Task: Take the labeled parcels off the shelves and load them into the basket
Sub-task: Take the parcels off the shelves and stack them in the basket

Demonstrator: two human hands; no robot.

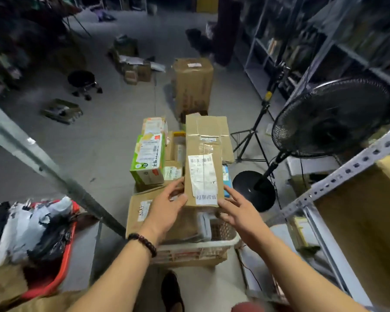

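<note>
A long brown cardboard parcel [204, 158] with a white barcode label lies on top of the pile in the white basket [196, 245] at my feet. My left hand [167, 206] holds its near left corner, fingers curled on the edge. At the parcel's near right corner my right hand [234, 212] touches it with spread fingers. A green carton [148, 159] and several other brown labeled parcels fill the basket, among them a wide box [142, 212] under my left hand.
A black standing fan [329, 118] and a tripod [252, 136] stand to the right, in front of metal shelves [338, 176]. A red crate of bagged parcels [54, 255] sits on the left shelf. A tall box [193, 84], a stool [82, 83] and loose parcels lie on the floor ahead.
</note>
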